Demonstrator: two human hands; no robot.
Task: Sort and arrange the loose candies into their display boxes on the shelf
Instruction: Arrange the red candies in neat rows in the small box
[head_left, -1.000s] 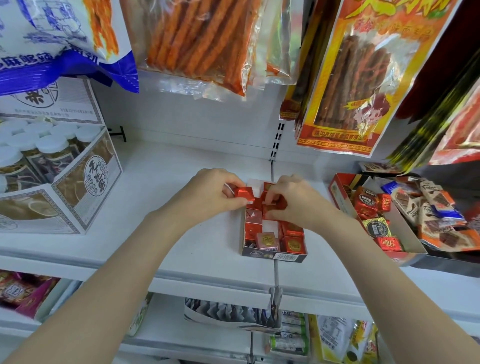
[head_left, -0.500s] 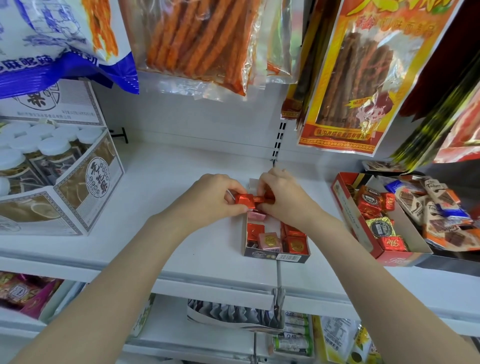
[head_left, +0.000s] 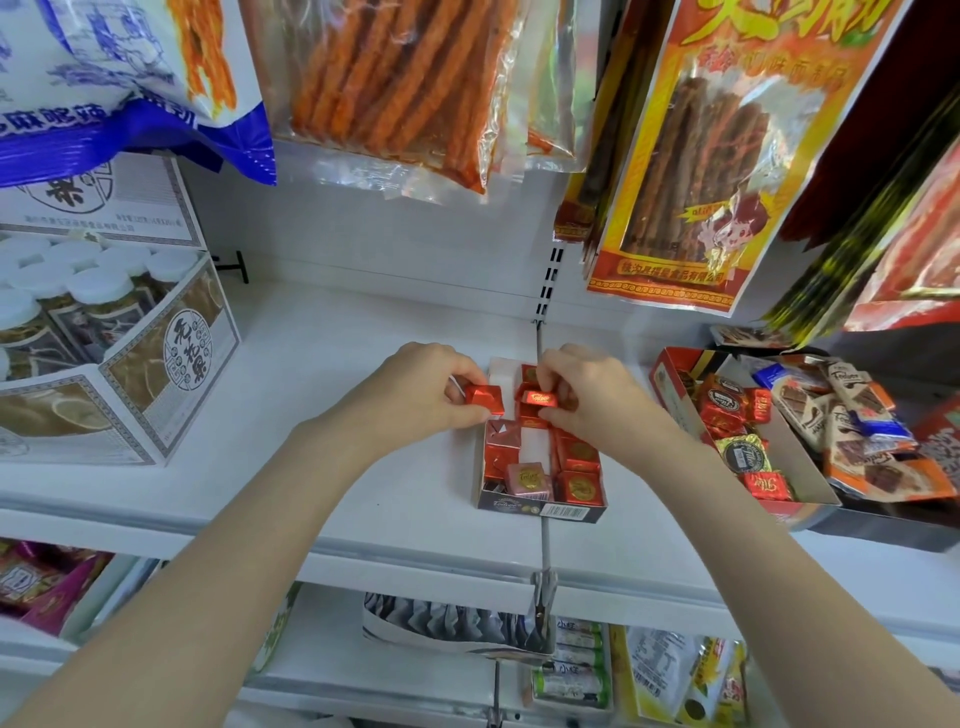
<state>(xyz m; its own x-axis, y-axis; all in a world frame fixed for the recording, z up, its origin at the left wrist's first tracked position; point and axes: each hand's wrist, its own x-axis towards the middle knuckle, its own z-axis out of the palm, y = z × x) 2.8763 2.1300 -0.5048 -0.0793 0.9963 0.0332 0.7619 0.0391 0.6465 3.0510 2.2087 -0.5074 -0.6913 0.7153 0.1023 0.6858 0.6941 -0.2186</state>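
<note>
Two white shelf (head_left: 322, 364) tiers hold boxes beneath hanging snack packets (head_left: 395, 78).

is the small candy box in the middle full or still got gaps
Still has gaps: the small candy box shows bare white floor between its red candies, plus one pink candy.

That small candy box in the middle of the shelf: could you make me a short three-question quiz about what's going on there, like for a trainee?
1. True or false: each hand holds a red candy.
2. Which colour is the odd candy in the small box's front row? A) pink B) blue C) green
3. Fill in: the bigger box of mixed candies stands to the ____ of the small box.

Key:
1. True: the left hand pinches a red candy beside the box, and the right hand holds another red candy over it.
2. A, the pink candy.
3. Right.
</note>
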